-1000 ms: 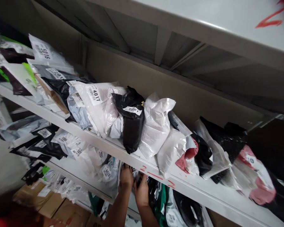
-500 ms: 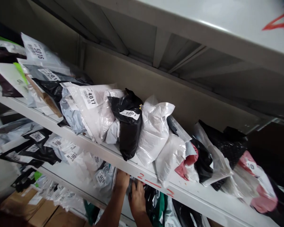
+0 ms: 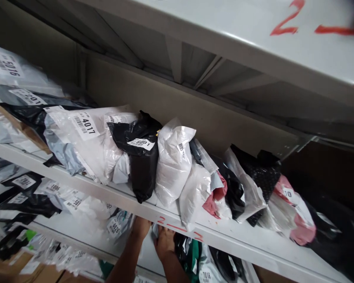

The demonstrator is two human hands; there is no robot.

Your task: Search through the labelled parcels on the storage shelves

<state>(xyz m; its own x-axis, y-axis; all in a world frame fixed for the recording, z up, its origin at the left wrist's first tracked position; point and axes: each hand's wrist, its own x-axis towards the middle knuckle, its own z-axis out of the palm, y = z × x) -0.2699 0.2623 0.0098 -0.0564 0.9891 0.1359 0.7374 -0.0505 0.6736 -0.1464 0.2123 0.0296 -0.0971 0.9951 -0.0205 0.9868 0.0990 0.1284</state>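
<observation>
Both hands reach under the front edge of the middle shelf, among packages on the shelf below. My left hand (image 3: 141, 226) is beside a pale plastic mailer bag (image 3: 115, 227) labelled 6026; the shelf edge hides its fingers. My right hand (image 3: 165, 240) lies against the packages to the right, near a black mailer bag (image 3: 181, 244) and a green one (image 3: 194, 253). Its fingers are stretched out, with the tips partly hidden. I cannot make out anything held in either hand.
On the middle shelf (image 3: 165, 221) stand a black parcel (image 3: 143, 169) labelled 6001, a white bag (image 3: 174, 165), and a white bag labelled 4017 (image 3: 88, 149). Another shelf (image 3: 238, 43) overhangs above. Cardboard boxes (image 3: 32, 271) lie at lower left.
The view has shifted, so the shelves and bags appear further left. Both hands stay under the shelf edge, and the right hand's fingers sit closer together.
</observation>
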